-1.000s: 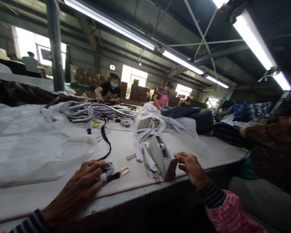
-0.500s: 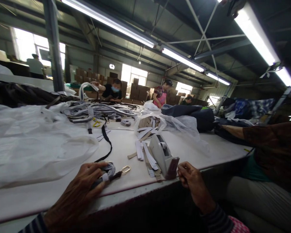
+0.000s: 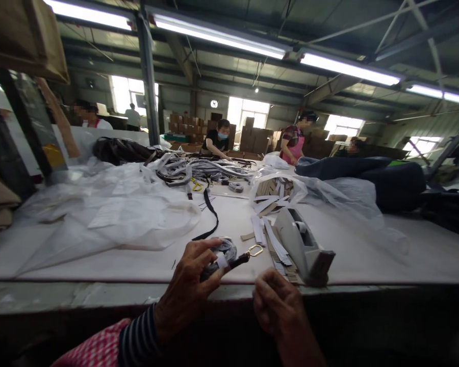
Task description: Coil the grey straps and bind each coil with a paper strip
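My left hand (image 3: 187,288) grips a coiled grey strap (image 3: 224,256) with a white paper band around it. A black strap end (image 3: 239,261) runs from the coil to a brass ring clip (image 3: 255,250). My right hand (image 3: 277,306) is at the table's front edge, below the clip, with its fingers curled and nothing visible in them. To its right stands a grey tape dispenser (image 3: 302,244), beside white paper strips (image 3: 258,229) and stacked cardboard strips (image 3: 285,267). A loose black strap (image 3: 211,224) lies beyond my left hand.
A white work table (image 3: 229,270) holds translucent plastic sheeting (image 3: 107,216), a bag of cardboard strips (image 3: 277,188), tangled grey straps (image 3: 199,171) and dark fabric bundles (image 3: 367,178). Co-workers stand beyond the table, with stacked cardboard boxes (image 3: 254,140) behind them.
The view has swung left and levelled. Both hands have moved closer together, my left hand still gripping the coil. The seated person at the right has left the view.
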Available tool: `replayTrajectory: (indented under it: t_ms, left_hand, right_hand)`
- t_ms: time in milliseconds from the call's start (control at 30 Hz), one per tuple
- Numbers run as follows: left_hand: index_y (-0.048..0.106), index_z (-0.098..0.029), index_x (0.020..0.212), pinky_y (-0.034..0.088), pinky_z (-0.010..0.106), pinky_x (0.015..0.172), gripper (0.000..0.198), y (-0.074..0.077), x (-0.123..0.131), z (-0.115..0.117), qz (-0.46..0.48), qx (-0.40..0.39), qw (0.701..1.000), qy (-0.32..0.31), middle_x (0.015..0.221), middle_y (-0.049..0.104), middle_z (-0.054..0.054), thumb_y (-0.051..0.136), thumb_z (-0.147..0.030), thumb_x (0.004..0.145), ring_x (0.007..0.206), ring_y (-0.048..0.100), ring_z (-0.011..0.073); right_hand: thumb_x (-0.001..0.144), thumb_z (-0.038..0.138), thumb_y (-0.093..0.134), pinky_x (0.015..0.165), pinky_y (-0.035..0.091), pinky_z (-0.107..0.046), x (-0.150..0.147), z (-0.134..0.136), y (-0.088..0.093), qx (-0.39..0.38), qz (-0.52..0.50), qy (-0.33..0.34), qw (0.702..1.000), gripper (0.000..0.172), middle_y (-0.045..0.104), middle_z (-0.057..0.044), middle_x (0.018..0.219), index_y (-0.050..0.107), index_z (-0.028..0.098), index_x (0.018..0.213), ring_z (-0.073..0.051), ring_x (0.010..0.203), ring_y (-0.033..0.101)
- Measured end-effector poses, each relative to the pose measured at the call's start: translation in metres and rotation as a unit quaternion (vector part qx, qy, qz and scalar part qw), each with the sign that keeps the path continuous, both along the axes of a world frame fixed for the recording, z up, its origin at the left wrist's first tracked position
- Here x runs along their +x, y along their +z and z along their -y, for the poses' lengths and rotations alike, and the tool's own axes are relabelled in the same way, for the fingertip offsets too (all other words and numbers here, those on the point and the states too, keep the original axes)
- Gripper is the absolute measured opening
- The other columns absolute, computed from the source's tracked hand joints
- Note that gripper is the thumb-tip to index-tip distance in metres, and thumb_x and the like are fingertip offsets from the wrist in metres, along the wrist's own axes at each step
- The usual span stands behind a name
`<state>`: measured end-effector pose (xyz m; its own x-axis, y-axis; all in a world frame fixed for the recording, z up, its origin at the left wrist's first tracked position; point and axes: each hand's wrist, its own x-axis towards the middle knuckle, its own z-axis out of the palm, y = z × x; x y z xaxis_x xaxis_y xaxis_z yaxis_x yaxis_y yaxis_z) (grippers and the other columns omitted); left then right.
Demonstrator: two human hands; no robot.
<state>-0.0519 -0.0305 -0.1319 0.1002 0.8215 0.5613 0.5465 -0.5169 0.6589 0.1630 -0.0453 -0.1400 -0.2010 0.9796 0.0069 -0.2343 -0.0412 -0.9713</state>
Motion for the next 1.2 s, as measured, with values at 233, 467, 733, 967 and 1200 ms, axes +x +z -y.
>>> replayTrajectory:
  t_ms: [233,467,733,967,1200]
  left_hand:
    - [0.063,-0.022,0.086,0.048,0.049,0.105,0.007,-0.012,-0.002,0.000,-0.025,0.048,0.998,0.030,0.133,0.065,0.008,0.065,-0.019,0.092,0.126,0.054,0.0291]
    - [0.065,-0.022,0.086,0.047,0.050,0.106,0.011,-0.016,0.000,0.002,-0.036,0.092,0.994,0.037,0.133,0.067,0.007,0.064,-0.011,0.089,0.127,0.052,0.0302]
    - [0.066,-0.022,0.085,0.048,0.052,0.105,0.010,-0.019,-0.005,0.005,-0.033,0.101,0.993,0.048,0.132,0.069,0.008,0.065,-0.012,0.088,0.126,0.054,0.0310]
    - [0.065,-0.022,0.080,0.051,0.050,0.103,0.011,-0.017,-0.006,0.001,-0.020,0.096,0.994,0.048,0.128,0.071,0.008,0.066,-0.013,0.086,0.120,0.059,0.0296]
    - [0.067,-0.022,0.074,0.051,0.050,0.100,0.010,-0.013,-0.009,-0.006,0.049,0.006,0.996,0.068,0.127,0.073,0.009,0.070,-0.020,0.083,0.116,0.064,0.0306]
  right_hand:
    - [0.087,0.054,0.074,0.038,0.023,-0.017,-0.055,-0.017,-0.010,-0.015,-0.005,0.032,0.999,0.042,0.050,0.007,0.059,0.053,0.019,0.078,-0.004,0.043,0.034]
    - [0.084,0.055,0.077,0.037,0.022,-0.016,-0.060,-0.021,-0.011,-0.043,0.016,0.011,0.999,0.045,0.047,0.008,0.054,0.051,0.020,0.074,-0.004,0.041,0.033]
    - [0.077,0.055,0.078,0.035,0.020,-0.017,-0.063,-0.025,-0.001,-0.072,0.048,0.031,0.996,0.043,0.049,0.008,0.048,0.055,0.018,0.072,-0.004,0.036,0.036]
    - [0.071,0.053,0.078,0.034,0.019,-0.015,-0.060,-0.035,0.010,-0.175,0.083,0.065,0.979,0.041,0.049,0.008,0.051,0.058,0.018,0.077,-0.003,0.036,0.037]
    - [0.062,0.063,0.086,0.034,0.022,-0.015,-0.062,-0.040,0.008,-0.160,0.043,0.084,0.983,0.055,0.055,0.007,0.054,0.055,0.019,0.077,-0.004,0.039,0.041]
